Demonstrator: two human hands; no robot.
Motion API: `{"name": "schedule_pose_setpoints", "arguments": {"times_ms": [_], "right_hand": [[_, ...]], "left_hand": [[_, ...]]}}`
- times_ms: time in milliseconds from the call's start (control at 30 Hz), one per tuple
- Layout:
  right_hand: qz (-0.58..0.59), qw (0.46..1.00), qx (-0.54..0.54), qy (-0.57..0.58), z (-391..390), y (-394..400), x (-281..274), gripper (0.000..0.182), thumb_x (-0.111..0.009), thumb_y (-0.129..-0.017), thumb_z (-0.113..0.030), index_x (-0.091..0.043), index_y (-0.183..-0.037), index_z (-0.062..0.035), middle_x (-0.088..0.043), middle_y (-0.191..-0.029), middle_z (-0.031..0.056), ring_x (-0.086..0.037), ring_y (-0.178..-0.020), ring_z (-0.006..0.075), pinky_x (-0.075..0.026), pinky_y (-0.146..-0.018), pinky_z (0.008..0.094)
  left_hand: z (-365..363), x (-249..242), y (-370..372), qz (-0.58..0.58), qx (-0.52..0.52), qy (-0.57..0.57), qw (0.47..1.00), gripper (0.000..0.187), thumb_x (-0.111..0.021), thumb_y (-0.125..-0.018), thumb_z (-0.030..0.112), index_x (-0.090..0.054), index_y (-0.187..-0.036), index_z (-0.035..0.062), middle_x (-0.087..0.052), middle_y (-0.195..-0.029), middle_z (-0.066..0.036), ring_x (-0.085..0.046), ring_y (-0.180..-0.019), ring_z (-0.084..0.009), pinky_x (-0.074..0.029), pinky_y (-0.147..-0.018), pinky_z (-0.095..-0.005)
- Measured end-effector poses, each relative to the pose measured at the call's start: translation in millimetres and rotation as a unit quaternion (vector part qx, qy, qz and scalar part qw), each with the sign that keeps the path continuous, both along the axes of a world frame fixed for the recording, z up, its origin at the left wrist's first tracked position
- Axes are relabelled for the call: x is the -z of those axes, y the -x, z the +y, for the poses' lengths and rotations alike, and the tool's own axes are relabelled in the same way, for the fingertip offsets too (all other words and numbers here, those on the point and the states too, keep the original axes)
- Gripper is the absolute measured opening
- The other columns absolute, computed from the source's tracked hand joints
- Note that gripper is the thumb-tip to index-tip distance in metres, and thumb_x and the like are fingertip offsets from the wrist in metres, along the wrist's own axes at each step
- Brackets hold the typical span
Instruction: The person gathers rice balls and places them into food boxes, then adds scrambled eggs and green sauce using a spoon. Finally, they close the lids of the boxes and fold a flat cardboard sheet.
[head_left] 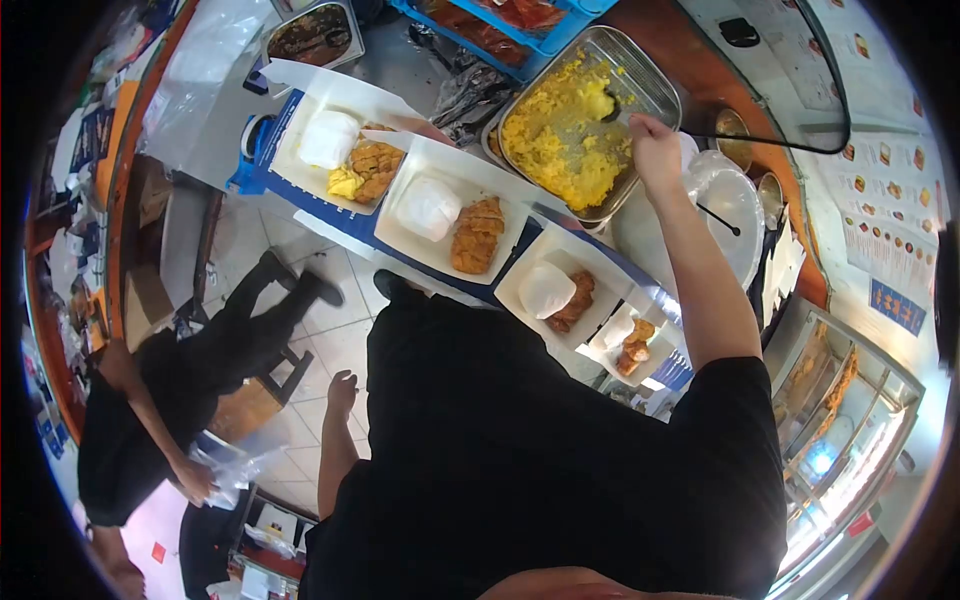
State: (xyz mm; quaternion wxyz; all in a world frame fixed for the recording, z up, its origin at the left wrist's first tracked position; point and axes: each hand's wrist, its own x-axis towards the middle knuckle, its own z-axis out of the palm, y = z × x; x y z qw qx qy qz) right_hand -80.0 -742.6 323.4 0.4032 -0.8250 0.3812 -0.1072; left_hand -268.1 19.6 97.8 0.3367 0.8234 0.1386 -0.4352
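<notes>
Two hands noted: the right hand point(655, 150) is closed on a spoon point(610, 108) dug into yellow food in the metal tray point(655, 75); the left hand point(342, 392) hangs loose at the side, fingers relaxed, holding nothing. Four white meal boxes point(450, 165) line the counter beside the tray.

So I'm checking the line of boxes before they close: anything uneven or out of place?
Only the far left box has yellow scrambled egg beside its rice and cutlet; the other three boxes lack it. The right hand is at the egg tray. No spills show.
</notes>
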Motion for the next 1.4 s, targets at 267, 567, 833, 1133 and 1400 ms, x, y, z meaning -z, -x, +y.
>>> {"name": "schedule_pose_setpoints", "arguments": {"times_ms": [267,567,833,1133,1400], "right_hand": [[0.044,0.998,0.025,0.045,-5.0,11.8,-17.3,0.028,-0.062,-0.094,-0.023,-0.072,-0.107,0.0004,-0.064,-0.079,0.001,-0.056,-0.075,0.0105,-0.045,-0.069,0.028],[-0.053,0.992,0.05,-0.104,-3.6,23.7,-41.7,0.023,-0.061,-0.095,-0.019,-0.069,-0.106,-0.0007,-0.05,-0.066,-0.007,-0.041,-0.053,0.0034,-0.031,-0.048,0.0226],[-0.245,0.938,0.02,-0.245,62.7,68.8,-162.9,0.021,-0.059,-0.098,-0.017,-0.064,-0.111,-0.0015,-0.039,-0.064,-0.011,-0.031,-0.052,0.0004,-0.022,-0.047,0.0185],[-0.022,0.915,-0.135,0.378,268.6,111.3,-111.6,0.02,-0.059,-0.093,-0.011,-0.071,-0.11,-0.0076,-0.071,-0.089,0.0148,-0.07,-0.076,0.0263,-0.054,-0.068,0.0363],[-0.087,0.966,0.03,0.241,271.6,105.5,-108.6,0.021,-0.058,-0.097,-0.019,-0.071,-0.102,-0.0032,-0.07,-0.08,0.0179,-0.069,-0.072,0.0286,-0.052,-0.065,0.0373]], "left_hand": [[-10.4,-3.4,-54.4,0.004,-0.12,-0.022,0.993,0.039,-0.059,-0.091,0.02,-0.059,-0.124,0.0003,-0.067,-0.099,-0.013,-0.065,-0.076,-0.0182,-0.052,-0.071,-0.0322],[21.1,7.1,-38.5,0.014,-0.103,-0.047,0.993,0.039,-0.062,-0.087,0.021,-0.061,-0.122,0.0024,-0.067,-0.087,-0.012,-0.066,-0.069,-0.0204,-0.052,-0.064,-0.0336],[78.6,113.2,-21.3,-0.043,0.134,0.045,0.989,0.031,-0.057,-0.094,0.028,-0.064,-0.113,0.0051,-0.067,-0.108,-0.019,-0.062,-0.103,-0.0394,-0.051,-0.087,-0.0451],[132.7,54.4,-160.4,-0.051,0.037,-0.02,0.998,0.023,-0.055,-0.093,0.024,-0.068,-0.098,0.0048,-0.067,-0.085,-0.014,-0.064,-0.072,-0.0295,-0.052,-0.067,-0.0395],[167.2,-15.0,-186.2,-0.026,-0.08,-0.061,0.995,0.02,-0.052,-0.091,0.025,-0.063,-0.098,0.0096,-0.059,-0.071,-0.004,-0.055,-0.054,-0.0146,-0.042,-0.044,-0.0292]]}}
